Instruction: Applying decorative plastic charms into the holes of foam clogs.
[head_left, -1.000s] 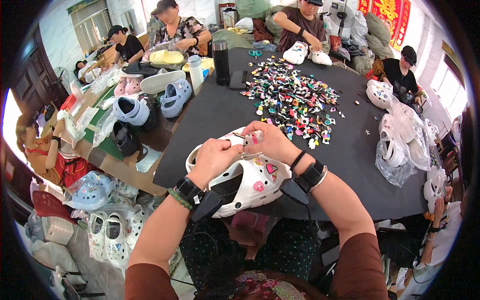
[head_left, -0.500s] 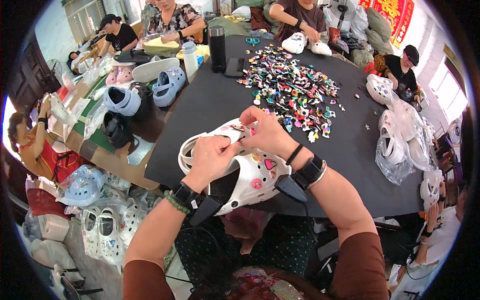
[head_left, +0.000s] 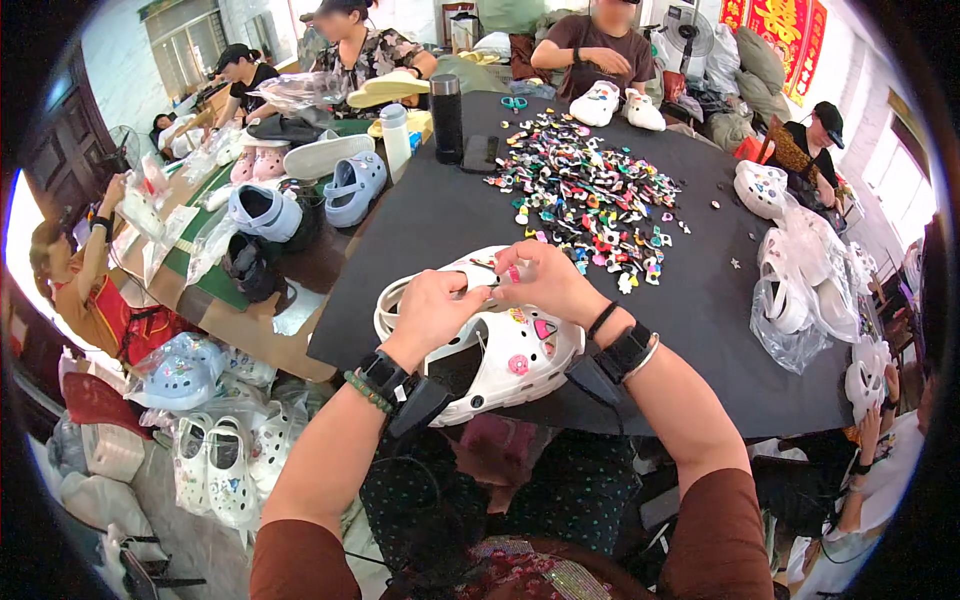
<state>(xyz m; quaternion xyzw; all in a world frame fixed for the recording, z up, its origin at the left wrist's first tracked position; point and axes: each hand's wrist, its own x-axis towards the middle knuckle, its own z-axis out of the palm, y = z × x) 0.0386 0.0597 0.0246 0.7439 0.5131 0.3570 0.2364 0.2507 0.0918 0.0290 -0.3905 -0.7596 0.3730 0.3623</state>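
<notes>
A white clog (head_left: 545, 377) with pink and coloured charms on its perforated upper lies on the near edge of the black table, a second white clog (head_left: 384, 312) just behind it. My left hand (head_left: 432, 318) is closed in a pinch over the clogs, thumb and fingertips pressed together. Beside it my right hand (head_left: 548, 284) pinches too, its fingertips almost meeting the left ones. A small pink piece (head_left: 514, 273) shows at the right fingertips; whether it is held or fixed to the rear clog, I cannot tell. Anything between the left fingers is hidden.
Beyond my hands spreads a heap of colourful shoe charms (head_left: 600, 205). A black bottle (head_left: 446, 120) and a phone (head_left: 481, 153) stand left of it. Bagged white clogs (head_left: 790, 285) line the right edge. Blue clogs (head_left: 356, 188) sit on the left table. Several people work around.
My hands have come slightly nearer to me, and the right fingertips have lowered toward the left ones. The view has shifted a little. Across the table, a person's hand has left the white clogs.
</notes>
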